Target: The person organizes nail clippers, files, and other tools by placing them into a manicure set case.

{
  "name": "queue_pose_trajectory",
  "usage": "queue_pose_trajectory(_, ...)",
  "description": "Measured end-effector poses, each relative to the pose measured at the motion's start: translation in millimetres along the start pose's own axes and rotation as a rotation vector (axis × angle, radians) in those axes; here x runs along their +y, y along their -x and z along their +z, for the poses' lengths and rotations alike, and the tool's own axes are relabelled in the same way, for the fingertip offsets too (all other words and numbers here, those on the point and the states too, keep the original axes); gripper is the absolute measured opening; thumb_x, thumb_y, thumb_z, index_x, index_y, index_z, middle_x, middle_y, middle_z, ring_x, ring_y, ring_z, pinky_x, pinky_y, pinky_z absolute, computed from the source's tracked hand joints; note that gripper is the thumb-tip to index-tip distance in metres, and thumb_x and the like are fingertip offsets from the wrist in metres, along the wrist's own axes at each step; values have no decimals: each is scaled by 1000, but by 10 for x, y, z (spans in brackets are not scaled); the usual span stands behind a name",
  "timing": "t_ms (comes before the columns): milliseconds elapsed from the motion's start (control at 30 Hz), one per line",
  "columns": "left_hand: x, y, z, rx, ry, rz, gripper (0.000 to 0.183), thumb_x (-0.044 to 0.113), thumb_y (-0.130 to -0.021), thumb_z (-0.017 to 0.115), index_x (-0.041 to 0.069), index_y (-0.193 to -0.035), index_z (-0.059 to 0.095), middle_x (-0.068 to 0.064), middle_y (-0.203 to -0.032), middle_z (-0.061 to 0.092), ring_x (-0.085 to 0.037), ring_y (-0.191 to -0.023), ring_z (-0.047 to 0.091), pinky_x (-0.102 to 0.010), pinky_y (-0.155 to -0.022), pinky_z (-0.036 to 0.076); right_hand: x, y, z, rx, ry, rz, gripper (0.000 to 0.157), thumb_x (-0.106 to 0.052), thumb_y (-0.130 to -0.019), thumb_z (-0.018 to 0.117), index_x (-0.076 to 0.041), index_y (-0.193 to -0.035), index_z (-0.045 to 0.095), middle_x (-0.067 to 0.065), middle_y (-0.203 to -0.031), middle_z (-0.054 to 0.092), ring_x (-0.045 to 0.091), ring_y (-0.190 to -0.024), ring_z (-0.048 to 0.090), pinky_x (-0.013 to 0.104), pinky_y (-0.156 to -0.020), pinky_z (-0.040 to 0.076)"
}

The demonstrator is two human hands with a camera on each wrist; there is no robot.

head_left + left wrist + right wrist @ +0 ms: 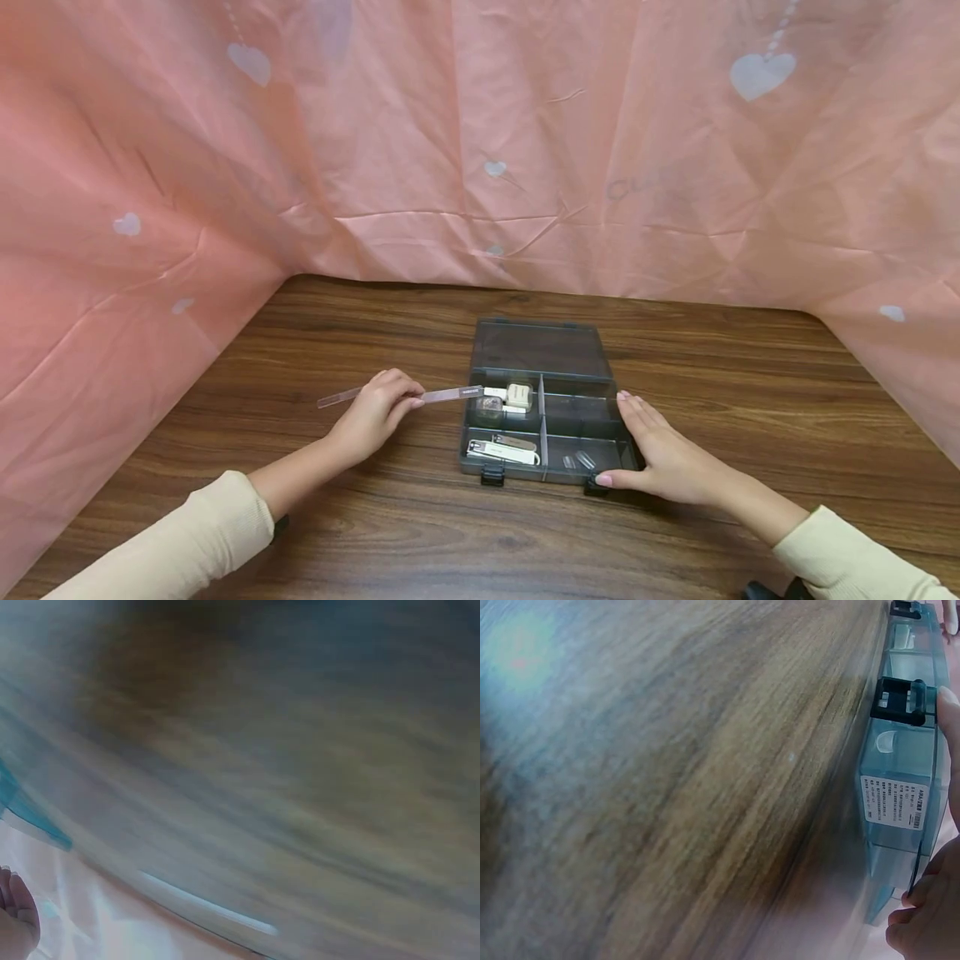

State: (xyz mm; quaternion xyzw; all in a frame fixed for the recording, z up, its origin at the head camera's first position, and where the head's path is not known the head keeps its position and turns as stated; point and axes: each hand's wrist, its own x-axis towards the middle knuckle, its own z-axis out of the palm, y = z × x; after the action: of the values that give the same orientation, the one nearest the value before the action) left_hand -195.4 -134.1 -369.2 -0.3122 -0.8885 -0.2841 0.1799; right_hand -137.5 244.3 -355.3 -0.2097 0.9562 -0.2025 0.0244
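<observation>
In the head view my left hand point(372, 414) pinches a nail file point(450, 394), a long, thin, pale translucent strip with a dark-marked end. That end reaches over the left side of a smoky see-through divider box point(543, 479), whose lid point(536, 348) is folded back. My right hand point(667, 458) rests along the box's right side with fingers extended, its thumb by a front latch point(595, 486). Nail polish bottles point(519, 397) lie in the back left compartment, nail clippers point(501, 452) in the front left. Small clear pieces point(585, 460) lie front right.
The box stands on a brown wood-grain table point(375, 517). Pink cloth point(540, 208) with pale hearts hangs around the back and sides. A printed label point(894, 802) is on the box's side in the right wrist view. The left wrist view is badly blurred.
</observation>
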Motion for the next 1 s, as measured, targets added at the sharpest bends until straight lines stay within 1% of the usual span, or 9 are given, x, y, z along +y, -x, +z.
queue_pose_trajectory(133,102,-107,66,5,11,34,7,6,-84,65,3,-89,67,-3,-87,64,-16,-83,57,-28,-71,49,7,-1,-8,-4,3,0,108,-57,-74,68,13,-140,21,32,-147,20,50,-135,18,63,-104,23)
queue_pose_trajectory(300,216,-243,182,17,18,96,7,4,-82,66,2,-89,67,-4,-86,64,-18,-83,57,-30,-73,48,15,-3,-13,-12,10,-2,108,-57,-74,68,14,-140,20,32,-147,21,51,-135,18,63,-104,23)
queue_pose_trajectory(400,284,-327,254,1,15,119,7,4,-82,65,2,-89,66,-4,-86,64,-18,-84,57,-31,-75,48,18,-5,-18,-21,12,-3,108,-57,-75,67,13,-141,20,32,-147,20,50,-135,18,63,-104,23)
queue_pose_trajectory(600,416,-499,378,-70,18,120,9,7,-86,62,1,-91,67,-5,-89,64,-18,-86,58,-30,-78,48,17,1,-28,-32,7,4,107,-57,-75,67,12,-142,19,31,-149,18,50,-136,17,63,-104,22)
queue_pose_trajectory(833,560,-661,500,-103,2,137,9,9,-88,60,3,-90,67,-5,-89,63,-18,-86,56,-30,-79,47,15,0,-22,-28,31,-2,107,-58,-75,66,11,-142,19,31,-148,19,49,-136,17,62,-104,23)
queue_pose_trajectory(1000,665,-745,568,-158,-19,118,14,13,-90,58,3,-93,67,-5,-91,63,-19,-88,56,-28,-80,48,20,2,-17,-18,55,-8,107,-59,-75,65,12,-141,21,31,-148,20,49,-135,19,61,-104,24)
